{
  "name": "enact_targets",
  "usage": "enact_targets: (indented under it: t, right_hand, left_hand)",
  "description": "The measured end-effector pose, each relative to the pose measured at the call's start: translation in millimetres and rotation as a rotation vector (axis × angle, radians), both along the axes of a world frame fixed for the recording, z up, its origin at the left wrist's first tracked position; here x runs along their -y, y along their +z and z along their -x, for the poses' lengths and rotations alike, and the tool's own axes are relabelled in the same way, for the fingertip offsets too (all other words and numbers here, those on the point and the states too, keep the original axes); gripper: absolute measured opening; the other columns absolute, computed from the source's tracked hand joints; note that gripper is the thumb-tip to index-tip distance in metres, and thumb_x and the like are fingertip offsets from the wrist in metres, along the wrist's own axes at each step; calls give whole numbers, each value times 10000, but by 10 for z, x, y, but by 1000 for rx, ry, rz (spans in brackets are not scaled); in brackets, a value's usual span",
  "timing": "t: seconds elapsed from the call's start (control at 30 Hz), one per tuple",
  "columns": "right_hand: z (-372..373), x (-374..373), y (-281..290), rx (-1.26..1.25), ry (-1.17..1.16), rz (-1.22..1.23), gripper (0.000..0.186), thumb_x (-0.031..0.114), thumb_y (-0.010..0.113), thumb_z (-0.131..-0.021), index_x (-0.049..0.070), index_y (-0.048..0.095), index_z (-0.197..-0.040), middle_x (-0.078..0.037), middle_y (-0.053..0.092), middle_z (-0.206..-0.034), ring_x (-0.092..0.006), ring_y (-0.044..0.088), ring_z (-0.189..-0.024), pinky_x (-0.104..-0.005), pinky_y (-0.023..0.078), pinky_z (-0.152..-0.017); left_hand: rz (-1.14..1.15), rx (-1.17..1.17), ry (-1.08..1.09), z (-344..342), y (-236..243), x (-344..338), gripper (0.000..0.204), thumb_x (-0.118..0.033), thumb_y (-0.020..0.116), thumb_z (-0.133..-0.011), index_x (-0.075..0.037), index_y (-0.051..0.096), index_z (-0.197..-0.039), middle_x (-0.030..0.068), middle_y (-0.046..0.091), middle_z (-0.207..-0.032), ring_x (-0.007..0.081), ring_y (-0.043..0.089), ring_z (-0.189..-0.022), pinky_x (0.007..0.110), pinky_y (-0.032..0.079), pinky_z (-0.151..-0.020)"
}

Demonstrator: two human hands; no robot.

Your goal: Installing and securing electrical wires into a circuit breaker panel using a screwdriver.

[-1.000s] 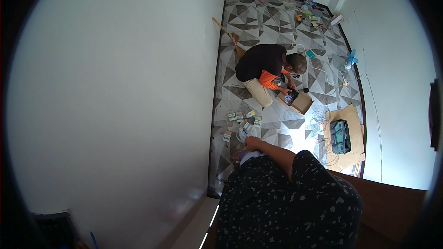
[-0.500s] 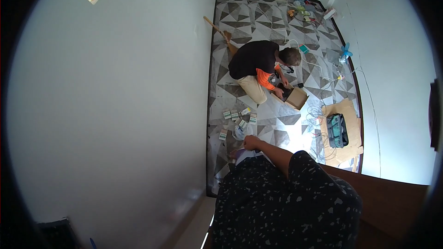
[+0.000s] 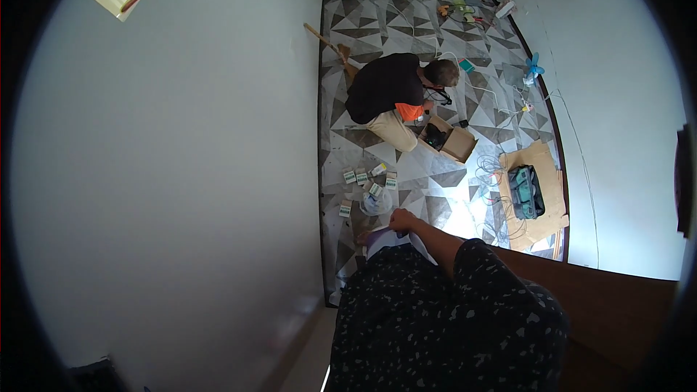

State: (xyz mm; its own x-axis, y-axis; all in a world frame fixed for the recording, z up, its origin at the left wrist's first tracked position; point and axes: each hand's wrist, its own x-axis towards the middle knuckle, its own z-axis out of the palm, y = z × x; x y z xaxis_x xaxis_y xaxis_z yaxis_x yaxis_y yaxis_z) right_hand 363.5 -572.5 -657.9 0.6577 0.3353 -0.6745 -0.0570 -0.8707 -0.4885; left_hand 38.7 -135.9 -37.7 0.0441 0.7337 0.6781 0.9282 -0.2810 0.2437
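Right hand: the right hand is seen curled, at the near end of a bare forearm, over the right end of a purple-and-white piece; whether it is gripped cannot be told.
Left hand: the left hand is mostly hidden at the left end of the same piece; its closure cannot be told.
Purple-and-white piece: held in view between the two hands, partly covered by the speckled dark shirt.
Clear plastic bag: a crumpled clear plastic bag is seen on the floor, just beyond the hands.
Small cartons: white-and-green small cartons are scattered beyond and left of the right hand.
Co-worker: a crouching co-worker is placed farther beyond, beside an open cardboard box.
Tool bag: a teal-and-black tool bag is rested on flattened cardboard, well right of the hands.
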Motion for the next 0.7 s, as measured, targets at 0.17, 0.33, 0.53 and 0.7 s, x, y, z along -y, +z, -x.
enact_targets:
  t: [0.17,0.33,0.53,0.7]
  right_hand:
    - [-9,13,-49,2,-9,-1,259,277,645,-730,65,749,-836,-196,713,-927,-365,695,-881,-472,556,-788]
    - [19,72,-172,52,-96,60,282,334,672,-720,98,770,-837,-149,730,-865,-327,709,-819,-445,564,-777]
    - [58,227,-234,94,-109,63,333,385,653,-750,82,764,-837,-167,725,-868,-346,705,-817,-461,561,-777]
    - [84,225,-244,110,-201,10,352,406,653,-755,79,760,-832,-177,720,-865,-354,702,-819,-463,558,-783]
  left_hand:
    - [6,-104,-70,-6,-42,-93,325,-289,579,-990,-45,695,-1171,144,672,-1146,271,620,-972,387,499,-850]
    - [-54,-108,-41,320,-64,-350,359,-310,562,-999,-49,660,-1225,154,657,-1169,274,617,-972,397,500,-844]
    - [-21,-139,-39,263,-151,-392,393,-335,568,-992,-50,644,-1252,169,647,-1189,301,609,-1001,414,494,-875]
    - [68,-51,-25,207,-138,-351,407,-336,564,-993,-50,631,-1274,180,644,-1195,308,612,-1016,422,494,-889]
